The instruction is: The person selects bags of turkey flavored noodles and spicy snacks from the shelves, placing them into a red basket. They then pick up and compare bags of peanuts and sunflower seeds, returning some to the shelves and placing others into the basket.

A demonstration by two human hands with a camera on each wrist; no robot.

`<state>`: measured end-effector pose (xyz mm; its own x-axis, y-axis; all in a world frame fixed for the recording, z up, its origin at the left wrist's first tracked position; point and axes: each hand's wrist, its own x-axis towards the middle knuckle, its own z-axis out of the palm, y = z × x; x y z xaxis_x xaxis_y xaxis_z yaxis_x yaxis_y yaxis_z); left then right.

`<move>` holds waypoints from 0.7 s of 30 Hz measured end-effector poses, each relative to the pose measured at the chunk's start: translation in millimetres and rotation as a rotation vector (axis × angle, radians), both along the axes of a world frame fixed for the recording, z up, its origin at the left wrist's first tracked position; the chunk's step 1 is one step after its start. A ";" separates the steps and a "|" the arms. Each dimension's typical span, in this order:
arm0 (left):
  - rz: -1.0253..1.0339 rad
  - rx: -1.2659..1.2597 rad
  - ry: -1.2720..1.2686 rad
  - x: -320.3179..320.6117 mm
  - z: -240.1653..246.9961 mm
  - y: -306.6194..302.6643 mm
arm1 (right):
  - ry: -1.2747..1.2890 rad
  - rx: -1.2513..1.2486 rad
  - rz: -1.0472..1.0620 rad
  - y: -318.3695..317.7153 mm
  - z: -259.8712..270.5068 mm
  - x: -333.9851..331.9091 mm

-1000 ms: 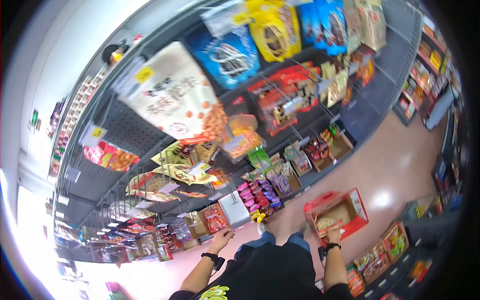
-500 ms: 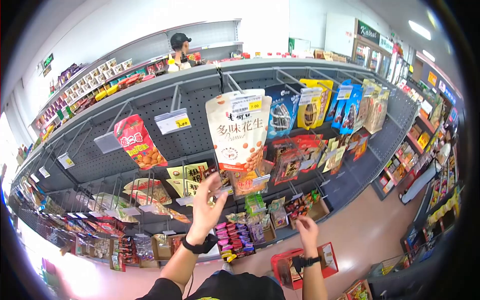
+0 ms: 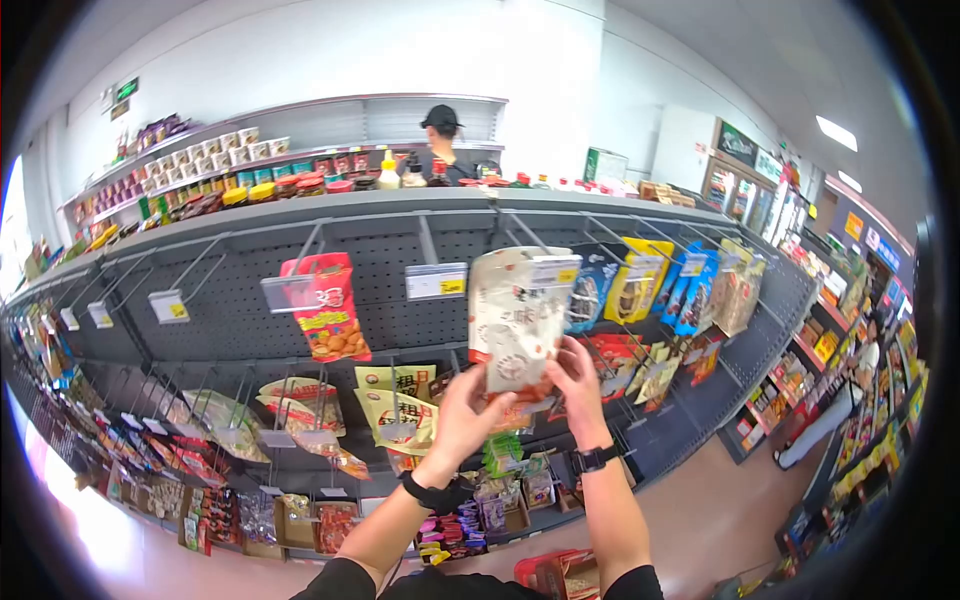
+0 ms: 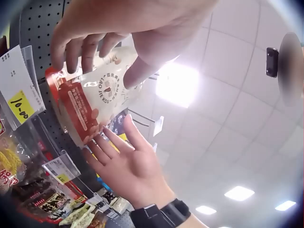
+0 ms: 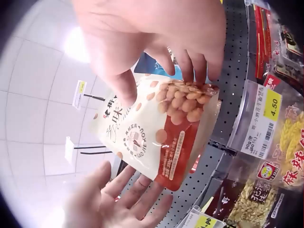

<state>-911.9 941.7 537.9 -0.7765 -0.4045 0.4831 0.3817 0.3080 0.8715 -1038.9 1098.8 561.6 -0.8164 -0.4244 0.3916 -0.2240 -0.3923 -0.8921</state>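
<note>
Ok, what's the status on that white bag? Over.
Left hand and right hand flanking lower end of white bag. Printed side showing. Price tag overlaps its upper corner, possibly in the way.

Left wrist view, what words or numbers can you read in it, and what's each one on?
"LAO JIE KOU": white-and-red bag.
"10.00": large price tag.
"锅": snack packet at the left edge.
All other print is too small or blurred to read.

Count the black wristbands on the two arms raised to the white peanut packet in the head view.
2. The left wristband sits just below the left hand; the right wristband just below the right hand. None seems hidden.
</note>
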 end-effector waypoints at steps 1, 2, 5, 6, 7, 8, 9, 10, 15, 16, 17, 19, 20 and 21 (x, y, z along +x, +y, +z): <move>-0.086 0.085 0.052 0.1 -0.2 4.1 | -0.062 -0.049 0.007 -0.4 0.6 2.9; -0.069 0.071 0.062 1.4 0.2 10.0 | -0.105 -0.071 -0.003 0.7 3.1 9.2; 0.035 -0.103 0.058 6.6 6.0 24.7 | -0.055 -0.133 -0.063 -4.0 6.8 25.0; 0.003 -0.098 0.004 10.7 11.5 27.1 | -0.052 -0.124 -0.062 -4.7 8.1 30.4; -0.030 -0.093 -0.051 16.9 20.0 29.9 | -0.059 -0.177 -0.100 -6.1 8.9 36.3; -0.031 -0.086 -0.049 20.6 24.9 31.7 | -0.067 -0.232 -0.138 -6.2 8.9 41.2; -0.052 -0.054 -0.040 23.6 29.0 32.6 | -0.065 -0.226 -0.140 -4.9 8.3 44.3; -0.074 -0.024 -0.031 24.9 31.1 32.5 | -0.051 -0.214 -0.165 -2.3 7.7 46.3; -0.123 -0.058 0.019 19.3 26.0 23.7 | 0.029 -0.238 -0.251 2.5 6.6 45.6; -0.143 -0.103 0.021 16.9 24.9 21.5 | 0.050 -0.240 -0.258 1.0 14.5 50.1; -0.142 -0.098 0.025 16.3 24.8 20.6 | 0.055 -0.235 -0.256 -0.3 14.8 49.7; -0.175 -0.098 0.025 18.1 25.8 19.5 | 0.061 -0.221 -0.251 3.6 12.7 47.6; -0.208 -0.052 -0.004 23.8 26.4 17.6 | 0.053 -0.239 -0.224 5.1 10.7 43.9; -0.211 -0.050 0.001 31.6 26.2 14.9 | 0.058 -0.237 -0.226 4.7 12.8 43.2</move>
